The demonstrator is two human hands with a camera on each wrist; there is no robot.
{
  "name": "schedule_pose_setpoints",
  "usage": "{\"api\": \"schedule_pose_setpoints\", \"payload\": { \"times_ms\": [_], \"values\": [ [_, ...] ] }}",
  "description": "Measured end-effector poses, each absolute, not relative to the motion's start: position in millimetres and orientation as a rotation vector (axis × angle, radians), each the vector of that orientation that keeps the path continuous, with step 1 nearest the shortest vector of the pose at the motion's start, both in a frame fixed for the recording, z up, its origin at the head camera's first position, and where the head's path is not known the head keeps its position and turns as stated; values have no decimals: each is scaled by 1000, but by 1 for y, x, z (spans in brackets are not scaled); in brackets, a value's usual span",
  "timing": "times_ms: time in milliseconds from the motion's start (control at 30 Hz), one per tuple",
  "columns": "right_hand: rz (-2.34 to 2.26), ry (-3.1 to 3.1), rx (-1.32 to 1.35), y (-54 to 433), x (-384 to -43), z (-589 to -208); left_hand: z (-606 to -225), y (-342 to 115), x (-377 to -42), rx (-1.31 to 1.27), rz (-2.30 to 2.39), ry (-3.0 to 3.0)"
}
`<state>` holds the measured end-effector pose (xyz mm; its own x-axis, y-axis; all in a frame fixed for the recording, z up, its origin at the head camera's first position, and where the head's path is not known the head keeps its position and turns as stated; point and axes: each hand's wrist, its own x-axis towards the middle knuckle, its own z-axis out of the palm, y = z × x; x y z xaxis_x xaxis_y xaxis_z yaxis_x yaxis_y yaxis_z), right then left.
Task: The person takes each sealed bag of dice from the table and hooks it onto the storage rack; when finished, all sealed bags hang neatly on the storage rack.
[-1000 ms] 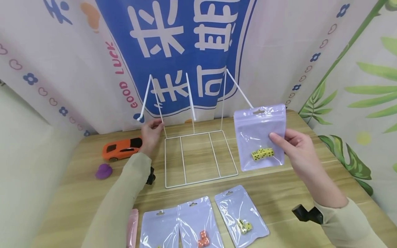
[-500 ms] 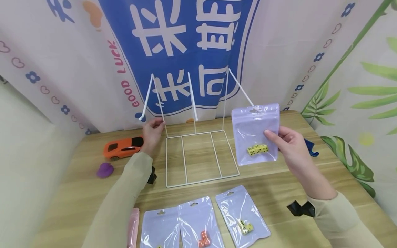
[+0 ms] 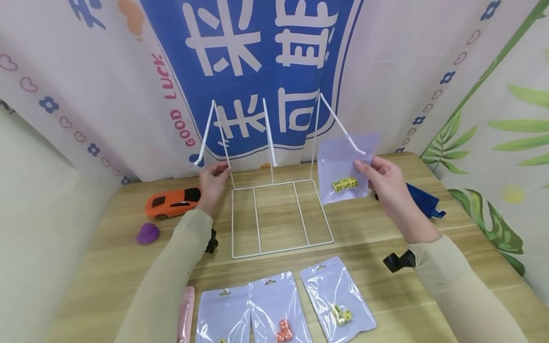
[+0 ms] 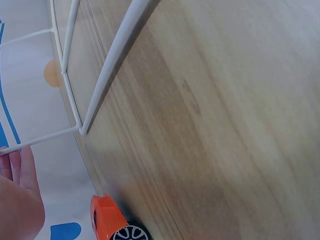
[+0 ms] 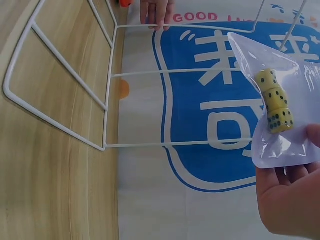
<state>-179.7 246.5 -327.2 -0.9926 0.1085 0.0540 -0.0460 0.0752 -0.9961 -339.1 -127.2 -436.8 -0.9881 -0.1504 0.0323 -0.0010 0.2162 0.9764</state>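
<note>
A white wire rack [image 3: 283, 250] stands against the back of the table, with three prongs slanting forward from its uprights. At the rack's left upright, my left hand [image 3: 213, 186] pinches the wire. My right hand [image 3: 386, 183] pinches the right edge of a lilac zip bag [image 3: 330, 162], thumb in front. A row of yellow dice [image 3: 345, 184] shows through the film, also clear in the right wrist view. The tip of the right prong [image 3: 357, 146] lies in front of the bag's upper part. Whether it passes through the hang hole I cannot tell.
Several lilac bags lie in front, one with red dice [image 3: 283, 330], another [image 3: 315, 286] with yellow dice. A pink bag [image 3: 186, 314] is partly under the left sleeve. An orange toy car [image 3: 171, 204] and purple toy hat [image 3: 147, 234] lie left, a blue object [image 3: 422, 200] right.
My right hand has moved the bag left and back toward the rack, so the right prong's end now shows in front of it. The left hand keeps its grip on the upright.
</note>
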Motion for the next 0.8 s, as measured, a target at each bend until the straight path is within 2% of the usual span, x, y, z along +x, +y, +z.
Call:
{"api": "schedule_pose_setpoints", "payload": {
  "times_ms": [433,800],
  "values": [
    [2058,-2203,-75,242,-249,-325,-439,-125,-338,105,-1882,-2369],
    [2056,-2191,-140,232,-284,-316,-435,-125,-338,95,-1854,-2372]
  ]
}}
